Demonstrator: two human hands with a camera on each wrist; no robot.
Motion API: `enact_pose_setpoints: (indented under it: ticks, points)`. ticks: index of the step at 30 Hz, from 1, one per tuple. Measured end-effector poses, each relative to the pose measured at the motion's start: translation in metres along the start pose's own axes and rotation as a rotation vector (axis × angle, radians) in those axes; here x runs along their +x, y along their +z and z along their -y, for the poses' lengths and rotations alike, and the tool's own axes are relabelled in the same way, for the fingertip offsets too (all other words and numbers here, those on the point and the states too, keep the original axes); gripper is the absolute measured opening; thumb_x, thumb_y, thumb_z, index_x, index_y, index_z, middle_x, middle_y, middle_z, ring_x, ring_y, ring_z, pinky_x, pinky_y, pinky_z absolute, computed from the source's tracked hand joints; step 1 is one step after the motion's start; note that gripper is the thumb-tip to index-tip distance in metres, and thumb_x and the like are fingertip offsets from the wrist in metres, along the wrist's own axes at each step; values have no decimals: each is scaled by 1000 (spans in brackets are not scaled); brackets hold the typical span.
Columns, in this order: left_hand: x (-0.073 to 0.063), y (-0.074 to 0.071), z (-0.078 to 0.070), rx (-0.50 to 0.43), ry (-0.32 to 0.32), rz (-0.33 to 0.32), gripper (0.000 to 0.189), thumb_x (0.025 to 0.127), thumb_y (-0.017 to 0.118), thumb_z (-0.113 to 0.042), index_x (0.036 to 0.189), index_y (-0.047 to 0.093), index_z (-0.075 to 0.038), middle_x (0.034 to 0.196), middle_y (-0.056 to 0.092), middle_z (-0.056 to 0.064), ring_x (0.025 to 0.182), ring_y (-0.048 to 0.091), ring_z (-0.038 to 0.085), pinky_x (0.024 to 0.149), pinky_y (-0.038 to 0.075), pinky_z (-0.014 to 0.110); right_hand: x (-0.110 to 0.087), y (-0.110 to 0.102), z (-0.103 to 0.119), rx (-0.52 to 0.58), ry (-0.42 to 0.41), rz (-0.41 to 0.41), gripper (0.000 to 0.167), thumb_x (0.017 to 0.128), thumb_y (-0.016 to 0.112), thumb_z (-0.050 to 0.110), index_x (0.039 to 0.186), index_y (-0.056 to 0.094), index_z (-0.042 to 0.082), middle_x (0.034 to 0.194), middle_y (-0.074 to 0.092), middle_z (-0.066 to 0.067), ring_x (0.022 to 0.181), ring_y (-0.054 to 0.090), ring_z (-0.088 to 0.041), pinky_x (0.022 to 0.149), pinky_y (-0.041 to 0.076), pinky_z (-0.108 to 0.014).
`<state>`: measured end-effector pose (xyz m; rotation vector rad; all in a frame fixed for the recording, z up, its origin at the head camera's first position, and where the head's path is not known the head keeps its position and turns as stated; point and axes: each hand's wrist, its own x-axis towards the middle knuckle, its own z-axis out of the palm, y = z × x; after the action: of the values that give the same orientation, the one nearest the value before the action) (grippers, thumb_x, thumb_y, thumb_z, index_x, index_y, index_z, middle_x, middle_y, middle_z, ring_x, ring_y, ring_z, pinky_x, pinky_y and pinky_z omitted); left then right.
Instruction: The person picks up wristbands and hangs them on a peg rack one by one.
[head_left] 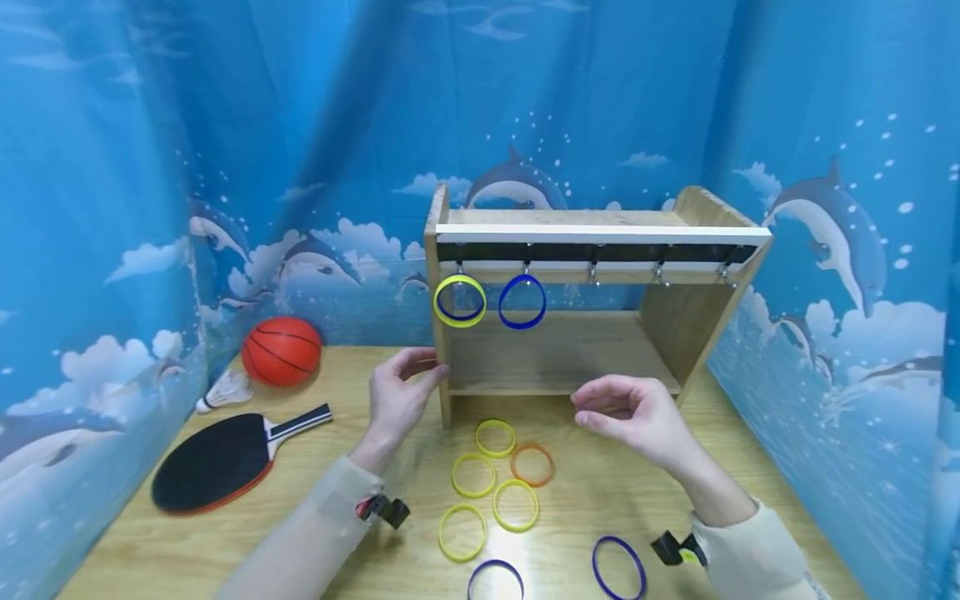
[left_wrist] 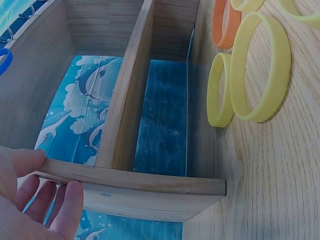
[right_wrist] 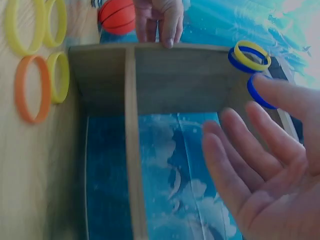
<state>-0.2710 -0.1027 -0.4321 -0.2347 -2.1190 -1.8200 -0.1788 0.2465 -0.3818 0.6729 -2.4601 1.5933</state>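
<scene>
A wooden shelf [head_left: 551, 350] stands on the table, with a row of hooks under its white front rail [head_left: 600, 234]. My left hand [head_left: 401, 396] grips the front edge of its left side panel. In the left wrist view the thumb [left_wrist: 27, 159] lies on the inner side and the fingers [left_wrist: 70, 205] on the outer face. My right hand [head_left: 637, 417] hovers before the lower right of the shelf, fingers loosely bent around nothing. On the leftmost hook hang a yellow wristband [head_left: 438, 313] and a blue one behind it. Another blue wristband [head_left: 502, 315] hangs from the second hook.
Several yellow wristbands [head_left: 462, 532] and an orange wristband [head_left: 553, 469] lie before the shelf, with two dark blue wristbands [head_left: 642, 575] nearer me. At left are a table tennis bat [head_left: 213, 462], a shuttlecock [head_left: 228, 390] and a small basketball [head_left: 281, 351]. Dolphin-print curtains [head_left: 337, 167] surround the table.
</scene>
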Motion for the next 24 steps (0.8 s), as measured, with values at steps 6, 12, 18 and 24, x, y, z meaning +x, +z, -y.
enact_pose_setpoints:
  ticks: [6, 12, 18, 24]
  points:
    - [1, -1, 3, 3, -7, 8, 30, 92, 90, -5, 122, 82, -4, 121, 85, 21, 118, 82, 38, 92, 64, 21, -23, -8, -8, -26, 62, 223, 26, 96, 85, 2, 121, 79, -5, 110, 86, -11, 99, 80, -1, 82, 70, -28]
    - [1, -1, 2, 39, -24, 9, 30, 93, 90, -8, 122, 83, -7, 122, 85, 18, 120, 82, 35, 100, 66, 31, -45, -10, -25, -39, 137, 350, 33, 96, 87, 10, 123, 77, -7, 115, 83, -25, 105, 78, -2, 85, 70, -27]
    - [1, -1, 0, 34, -30, 4, 30, 92, 91, -7, 122, 83, -7, 122, 86, 17, 119, 82, 34, 107, 65, 41, -66, -10, -45, -26, 194, 422, 34, 91, 87, 2, 119, 76, -13, 111, 82, -29, 95, 79, -6, 83, 68, -26]
    - [1, -1, 1, 30, -28, 6, 31, 92, 91, -7, 122, 83, -7, 122, 86, 18, 119, 82, 36, 99, 62, 22, -76, -7, -58, 3, 233, 482, 29, 82, 88, -2, 108, 78, -9, 97, 83, -22, 85, 76, -2, 78, 67, -25]
